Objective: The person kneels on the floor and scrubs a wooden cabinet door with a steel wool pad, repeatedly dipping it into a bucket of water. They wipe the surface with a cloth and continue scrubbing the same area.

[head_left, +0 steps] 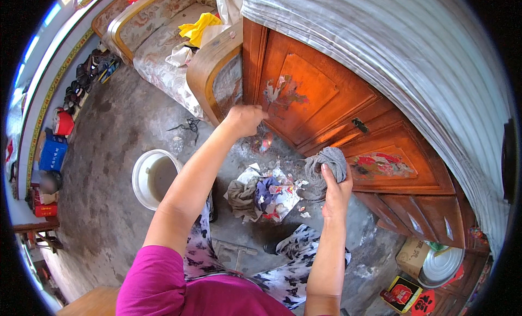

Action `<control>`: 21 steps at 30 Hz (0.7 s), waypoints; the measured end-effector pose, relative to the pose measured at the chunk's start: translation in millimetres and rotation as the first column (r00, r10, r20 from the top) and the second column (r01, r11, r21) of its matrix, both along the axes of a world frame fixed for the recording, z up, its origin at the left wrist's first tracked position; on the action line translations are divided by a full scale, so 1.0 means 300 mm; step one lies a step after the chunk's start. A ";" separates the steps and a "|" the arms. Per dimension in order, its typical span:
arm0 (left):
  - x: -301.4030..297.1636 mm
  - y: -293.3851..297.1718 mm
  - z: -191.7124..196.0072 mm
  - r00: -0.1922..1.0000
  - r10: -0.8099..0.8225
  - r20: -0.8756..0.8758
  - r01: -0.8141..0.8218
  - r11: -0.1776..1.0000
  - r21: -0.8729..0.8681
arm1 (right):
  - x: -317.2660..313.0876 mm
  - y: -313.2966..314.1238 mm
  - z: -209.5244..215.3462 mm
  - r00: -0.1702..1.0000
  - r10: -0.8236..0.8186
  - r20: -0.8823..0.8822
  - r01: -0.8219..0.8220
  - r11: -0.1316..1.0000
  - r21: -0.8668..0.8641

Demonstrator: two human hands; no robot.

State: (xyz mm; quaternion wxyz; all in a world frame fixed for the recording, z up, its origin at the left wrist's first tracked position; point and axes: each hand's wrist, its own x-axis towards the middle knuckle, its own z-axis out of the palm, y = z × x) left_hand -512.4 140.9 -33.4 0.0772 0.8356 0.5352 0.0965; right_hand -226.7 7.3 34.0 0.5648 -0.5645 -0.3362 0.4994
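My right hand (336, 191) grips a bunched grey cloth (330, 159), with the thumb pressed on its side. The cloth hangs in front of an orange-brown wooden cabinet (321, 117). At the cabinet's left door my left hand (246, 120) is closed, its fingertips beside a patch of torn, peeling paper (283, 95). Whatever those fingers pinch, if anything, is hidden. A second ragged red-and-grey patch (383, 165) marks the right door. On the floor between my arms lies a heap of paper scraps (285, 199) with a dark blue rag (265, 195) and an olive-grey rag (243, 200).
Left of my left forearm stands a white bucket (142, 180) holding murky water. A floral sofa (163, 60) with a wooden armrest (209, 66) adjoins the cabinet. Shoes (81, 79) and a blue box (53, 152) line the left wall. A cardboard box (413, 256) sits at lower right.
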 end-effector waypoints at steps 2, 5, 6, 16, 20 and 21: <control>0.019 0.012 0.030 0.973 0.117 0.198 -0.122 0.992 0.015 | 0.000 -0.001 -0.003 1.000 0.002 0.003 -0.002 1.000 -0.005; 0.098 0.005 0.106 0.763 0.337 0.551 -0.393 0.920 -0.018 | -0.009 -0.005 -0.004 1.000 -0.008 0.005 0.008 1.000 -0.009; 0.122 0.002 0.115 0.638 0.399 0.659 -0.488 0.871 -0.054 | -0.016 -0.005 -0.003 1.000 -0.005 0.008 0.005 1.000 -0.006; 0.225 0.054 0.066 0.168 0.470 0.866 -0.587 0.754 -0.295 | -0.057 0.009 -0.022 1.000 0.013 0.020 -0.013 1.000 -0.015; 0.253 0.066 0.048 0.171 0.461 0.871 -0.620 0.737 -0.269 | -0.035 0.014 -0.043 1.000 0.002 0.002 -0.002 1.000 -0.003; 0.261 0.067 0.051 0.180 0.458 0.871 -0.630 0.734 -0.255 | -0.027 0.017 -0.048 1.000 0.002 0.002 -0.002 1.000 0.000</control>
